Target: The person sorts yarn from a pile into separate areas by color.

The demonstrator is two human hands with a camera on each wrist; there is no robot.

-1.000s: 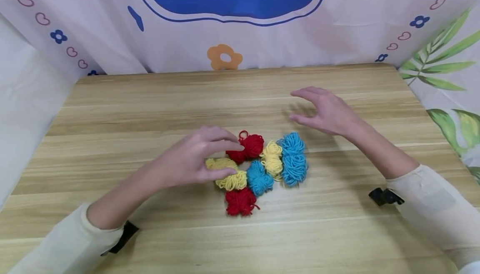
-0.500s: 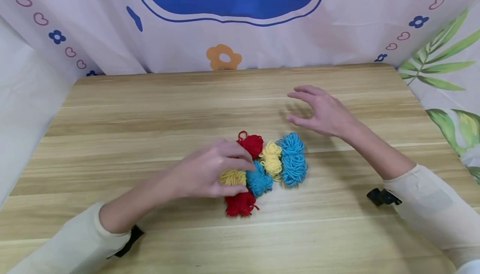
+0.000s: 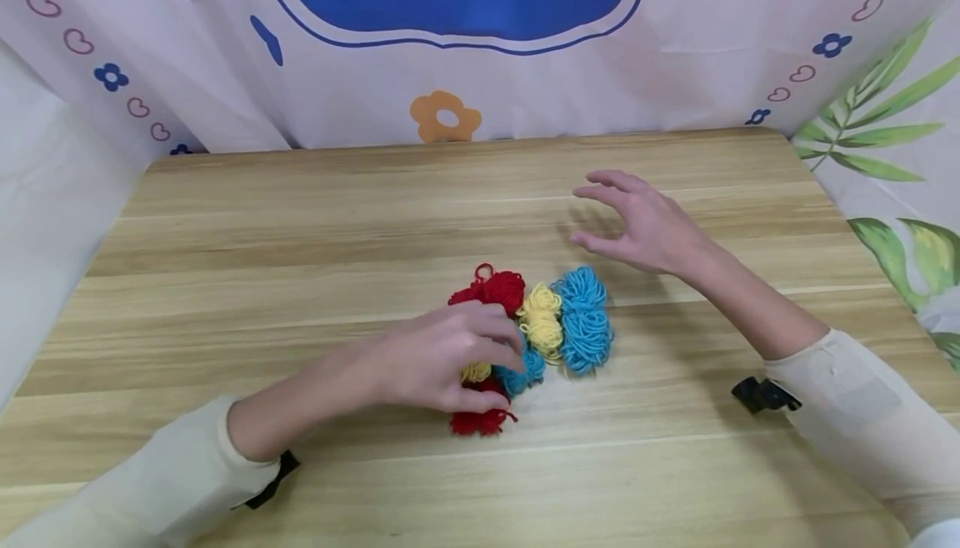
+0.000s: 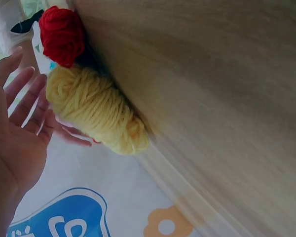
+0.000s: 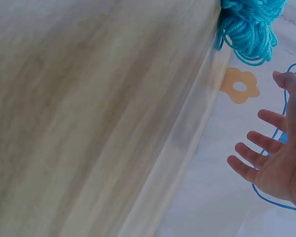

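Small bundles of yarn lie clustered on the wooden table (image 3: 300, 223). My left hand (image 3: 442, 361) hovers over the cluster's left part, fingers loosely bent with nothing between them. Beneath it, the left yellow yarn bundle (image 4: 93, 108) is mostly hidden in the head view, and the front red yarn bundle (image 3: 478, 421) and small blue yarn bundle (image 3: 527, 371) are partly covered. Behind the fingers sits another red yarn bundle (image 3: 501, 290). A second yellow yarn bundle (image 3: 542, 323) lies against the larger blue yarn bundle (image 3: 587, 319). My right hand (image 3: 637, 219), fingers spread, is held beyond that blue bundle.
A white printed cloth (image 3: 337, 98) hangs along the table's back edge, with a blue emblem and an orange flower. Leaf-patterned cloth (image 3: 885, 132) is at the right. Both sleeves (image 3: 862, 406) carry dark wrist-camera mounts (image 3: 767, 395).
My left hand has moved right and toward the front, from beside the left yellow bundle to over the small blue and front red ones. The right hand has barely shifted; the yarn stays in place.
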